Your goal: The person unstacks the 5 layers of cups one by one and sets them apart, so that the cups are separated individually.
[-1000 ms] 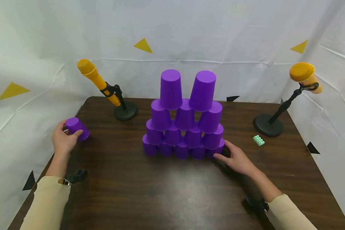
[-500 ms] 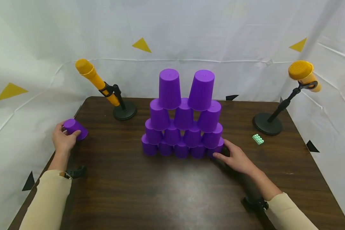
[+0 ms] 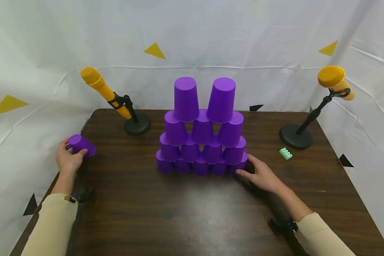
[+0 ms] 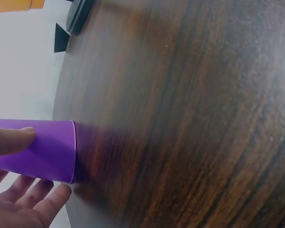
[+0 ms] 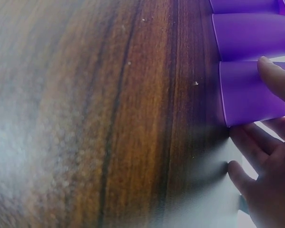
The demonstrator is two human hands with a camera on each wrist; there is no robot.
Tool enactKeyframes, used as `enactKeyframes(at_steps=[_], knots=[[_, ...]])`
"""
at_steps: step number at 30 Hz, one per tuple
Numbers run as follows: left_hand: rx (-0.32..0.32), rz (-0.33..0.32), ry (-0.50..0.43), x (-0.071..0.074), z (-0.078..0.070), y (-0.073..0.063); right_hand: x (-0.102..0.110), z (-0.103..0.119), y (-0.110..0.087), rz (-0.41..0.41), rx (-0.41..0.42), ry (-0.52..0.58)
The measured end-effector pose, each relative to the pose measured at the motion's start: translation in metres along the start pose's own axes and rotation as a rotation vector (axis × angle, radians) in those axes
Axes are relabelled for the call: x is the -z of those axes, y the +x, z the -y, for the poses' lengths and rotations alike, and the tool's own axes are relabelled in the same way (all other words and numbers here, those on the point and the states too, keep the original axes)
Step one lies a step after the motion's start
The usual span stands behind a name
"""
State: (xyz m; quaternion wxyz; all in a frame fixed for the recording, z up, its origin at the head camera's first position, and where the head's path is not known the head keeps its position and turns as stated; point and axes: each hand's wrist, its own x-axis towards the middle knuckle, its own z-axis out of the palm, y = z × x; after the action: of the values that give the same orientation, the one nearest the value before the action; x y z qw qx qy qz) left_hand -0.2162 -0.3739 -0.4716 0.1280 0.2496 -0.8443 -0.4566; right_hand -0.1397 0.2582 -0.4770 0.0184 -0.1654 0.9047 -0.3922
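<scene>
My left hand [image 3: 68, 160] holds a single purple cup [image 3: 81, 146], upside down at the table's left edge. In the left wrist view its thumb lies on the cup's near side and the other fingers are on the far side, with the cup's rim [image 4: 75, 152] right at the table. Toward the middle, more upside-down purple cups [image 3: 203, 128] form a stepped wall, with two apart on top. My right hand [image 3: 265, 177] grips the right end cup [image 5: 249, 92] of the bottom row, thumb in front and fingers around its outer side.
A yellow microphone [image 3: 105, 90] on a black stand is at the back left. Another yellow microphone [image 3: 335, 80] stands at the back right. A small mint-green toy brick [image 3: 286, 153] lies on the dark wooden table [image 3: 166, 220]. White sheeting [image 3: 115, 28] hangs behind.
The head view has shifted a little, so everything sits slightly farther left in it. Both hands stay at their cups, and the cup wall stands as before.
</scene>
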Motion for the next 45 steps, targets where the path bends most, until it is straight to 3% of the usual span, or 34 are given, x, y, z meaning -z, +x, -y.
enactKeyframes(at_steps=[5, 10, 14, 17, 19, 21, 26, 30, 33, 36, 41, 45], knots=[[-0.002, -0.028, -0.029, 0.006, -0.003, -0.001, 0.000, -0.002, 0.000, -0.001, 0.002, 0.005], [-0.100, -0.194, -0.226, 0.013, -0.021, -0.003, 0.000, -0.003, 0.000, -0.002, 0.004, 0.007], [-0.262, -0.327, -0.447, 0.016, -0.067, -0.022, 0.001, -0.004, -0.001, -0.008, 0.007, 0.008], [-0.400, -0.336, -0.628, 0.011, -0.120, -0.049, 0.002, -0.003, -0.002, -0.006, 0.003, 0.006], [-0.490, -0.257, -0.710, 0.005, -0.154, -0.069, 0.003, -0.004, -0.002, -0.003, 0.002, 0.001], [-0.581, -0.114, -0.748, -0.002, -0.186, -0.088, 0.004, -0.004, -0.002, 0.000, -0.002, -0.003], [-0.777, 0.343, -0.537, -0.021, -0.251, -0.142, 0.004, -0.005, -0.002, 0.003, -0.011, -0.002], [-0.874, 0.568, -0.378, -0.035, -0.291, -0.181, 0.004, -0.006, -0.002, 0.002, -0.001, 0.001], [-0.896, 0.657, -0.327, -0.050, -0.309, -0.194, 0.003, -0.007, -0.002, 0.000, 0.006, 0.003], [-0.896, 0.698, -0.313, -0.065, -0.315, -0.194, 0.001, -0.008, -0.003, 0.000, 0.014, 0.011], [-0.917, 0.669, -0.324, -0.082, -0.307, -0.181, -0.001, -0.007, -0.002, 0.010, 0.018, 0.017], [-0.923, 0.658, -0.367, -0.085, -0.305, -0.176, 0.000, -0.007, -0.002, 0.014, 0.004, 0.018]])
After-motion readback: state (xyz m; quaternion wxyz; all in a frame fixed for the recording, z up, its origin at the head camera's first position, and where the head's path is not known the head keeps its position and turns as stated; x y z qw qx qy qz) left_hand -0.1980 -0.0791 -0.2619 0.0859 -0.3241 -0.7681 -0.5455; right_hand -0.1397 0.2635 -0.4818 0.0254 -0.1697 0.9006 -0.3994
